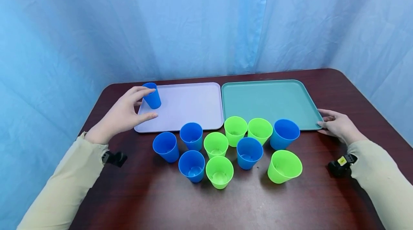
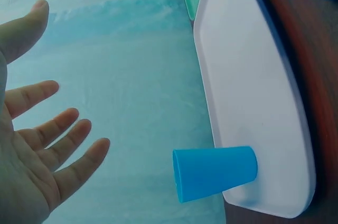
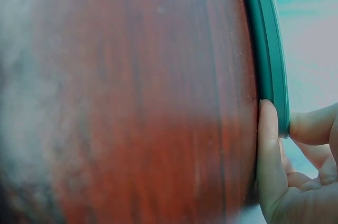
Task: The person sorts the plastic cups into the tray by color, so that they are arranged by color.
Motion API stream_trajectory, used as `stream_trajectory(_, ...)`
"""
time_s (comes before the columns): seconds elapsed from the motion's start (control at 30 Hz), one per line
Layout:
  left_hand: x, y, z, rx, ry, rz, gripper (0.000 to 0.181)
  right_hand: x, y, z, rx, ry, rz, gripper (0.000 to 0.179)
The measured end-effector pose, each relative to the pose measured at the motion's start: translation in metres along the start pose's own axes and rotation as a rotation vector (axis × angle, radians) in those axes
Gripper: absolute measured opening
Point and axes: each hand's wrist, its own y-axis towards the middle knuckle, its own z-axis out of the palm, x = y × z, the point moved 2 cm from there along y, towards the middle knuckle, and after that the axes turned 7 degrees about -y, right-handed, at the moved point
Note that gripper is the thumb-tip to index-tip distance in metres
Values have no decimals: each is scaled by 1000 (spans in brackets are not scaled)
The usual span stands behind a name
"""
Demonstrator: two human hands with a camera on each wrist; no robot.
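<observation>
On the left part of the lavender tray (image 1: 193,108) stands one upright blue cup (image 1: 154,100). My left hand (image 1: 124,111) is beside that cup, fingers spread and nothing in its grasp. The left wrist view shows a gap between the left hand (image 2: 42,145) and the cup (image 2: 216,171). At the near right corner of the teal tray (image 1: 267,97), my right hand (image 1: 338,126) grips the rim. In the right wrist view, thumb and a finger of this hand (image 3: 296,197) lie on either side of the tray's edge (image 3: 272,65).
In front of the trays, several blue cups (image 1: 191,165) and several green cups (image 1: 219,172) stand mouth up on the dark wooden table (image 1: 238,208). The two trays lie side by side. A light blue curtain (image 1: 200,25) hangs behind and beside the table.
</observation>
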Motion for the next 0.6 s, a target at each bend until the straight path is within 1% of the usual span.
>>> stream_trajectory(0.17, -2, -12, 8, 40, 5, -19, 65, -1, 0, 1, 3, 0, 0, 62)
stream_trajectory(0.3, -3, -21, 17, 68, -18, -37, 66, -1, 1, 0, 2, -3, -4, 63)
stream_trajectory(0.4, -3, -27, 24, 80, -26, -25, 66, -2, 1, -1, 3, -2, -5, 63)
stream_trajectory(0.5, -3, -31, 31, 95, -26, 3, 65, -2, 1, -2, 7, 9, 1, 63)
stream_trajectory(0.6, -3, -34, 38, 125, -14, 17, 67, -3, 0, -3, 7, 14, 13, 63)
